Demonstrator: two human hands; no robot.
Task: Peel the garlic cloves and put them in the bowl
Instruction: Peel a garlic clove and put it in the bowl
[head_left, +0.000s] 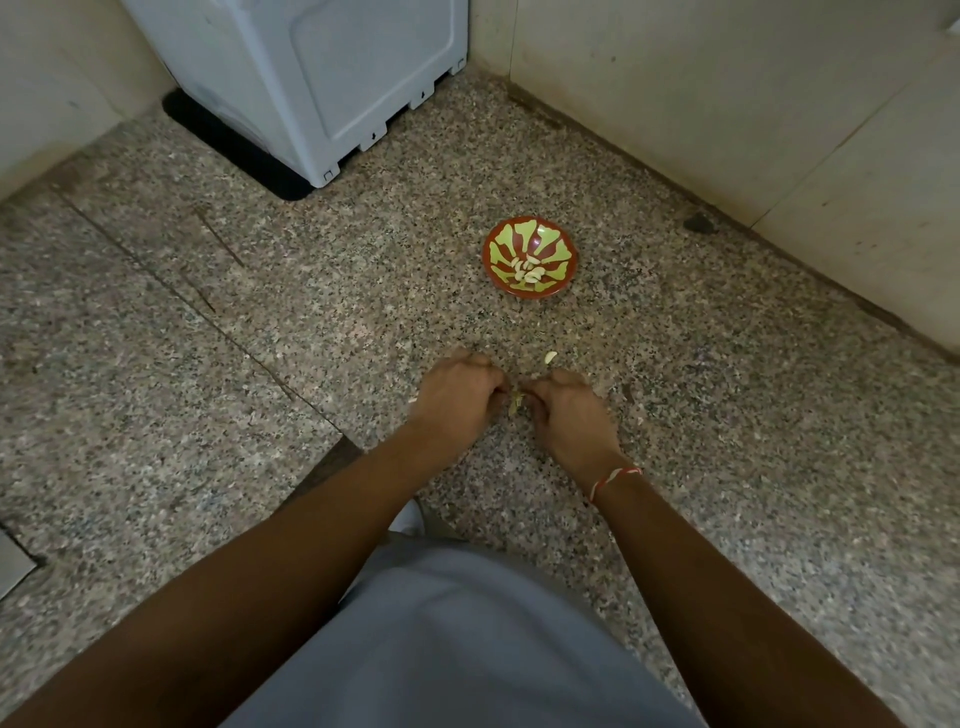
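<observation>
Just below the middle of the frame, the left hand (457, 395) and the right hand (563, 410) meet low over the speckled floor (208, 364), fingers of both curled in around a garlic clove (515, 402) pinched between them. Only a sliver of the clove and its pale skin shows in the gap; how much skin is off cannot be told.

The step in hand looks to be stripping the skin. To do it well, one hand should hold the clove steady while the other hand's thumbnail catches the loose edge at the tip and draws it along the length, not across, so the skin comes away in one strip and the flesh is not gouged. Keeping the hands low means dropped skins land near the scraps already lying there.

One more clove (550, 357) lies on the floor just above the right hand, apart from it. The bowl (498, 239), red with green markings, sits above centre, well apart from the hands, with several peeled cloves (529, 270) heaped in its bottom, so the finished clove needs a reach forward
</observation>
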